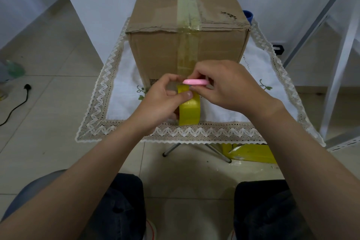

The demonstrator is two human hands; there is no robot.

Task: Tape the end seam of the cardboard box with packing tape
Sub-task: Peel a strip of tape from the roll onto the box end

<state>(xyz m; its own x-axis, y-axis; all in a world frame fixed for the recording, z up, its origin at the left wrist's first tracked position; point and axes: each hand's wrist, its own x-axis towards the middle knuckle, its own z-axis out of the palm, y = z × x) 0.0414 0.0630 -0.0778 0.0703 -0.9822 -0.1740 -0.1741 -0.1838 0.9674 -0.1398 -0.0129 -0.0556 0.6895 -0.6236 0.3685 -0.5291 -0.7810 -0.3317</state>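
Nearest us, our left hand [165, 95] clamps the yellow packing tape roll [190, 111] to keep the strip taut, while our right hand [224, 85] pinches a pink cutter [195, 82], probably bladed, across it, just below the cardboard box [187, 25] on its lace-edged tablecloth [116, 64], seam already taped.

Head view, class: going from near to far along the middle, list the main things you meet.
Lace table edge → yellow tape roll → pink cutter → cardboard box
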